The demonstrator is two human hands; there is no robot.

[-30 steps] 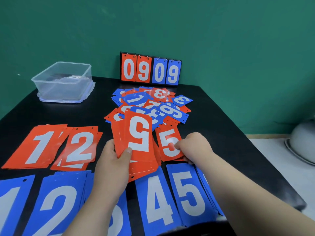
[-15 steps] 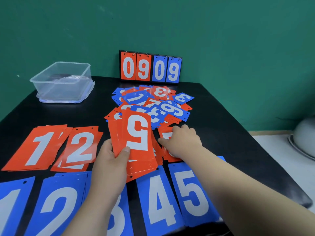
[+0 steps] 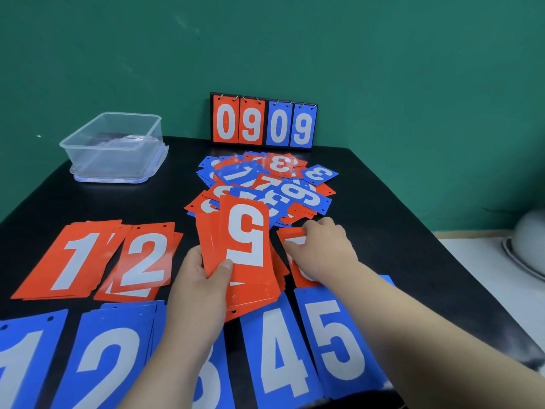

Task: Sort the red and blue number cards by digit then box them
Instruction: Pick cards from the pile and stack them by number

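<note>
Cards are lying all over the black table (image 3: 398, 202), and we are looking down on both hands at work. The left hand (image 3: 203, 278) is gripping a thick stack of red cards (image 3: 246, 240), thumb on top, an upside-down 5 facing us. The right hand (image 3: 321, 252) is resting on a red card (image 3: 300, 278) lying flat just right of that stack, fingers curling over its far edge, thumb on its face.

At the left we are seeing sorted piles, red 1s (image 3: 70, 258) and red 2s (image 3: 141, 261) side by side. Along the near edge we are reading blue 1s (image 3: 26, 364), blue 2s (image 3: 109, 364), blue 3s (image 3: 212, 385) half hidden under the left arm, blue 4s (image 3: 280, 358) and blue 5s (image 3: 339, 340).

Behind the hands the unsorted heap (image 3: 265, 184) of red and blue is sitting mid-table. The clear box (image 3: 115, 143) is standing at the back left, well apart from the cards, and a scoreboard (image 3: 264, 122) is standing against the green wall, reading 0909.
</note>
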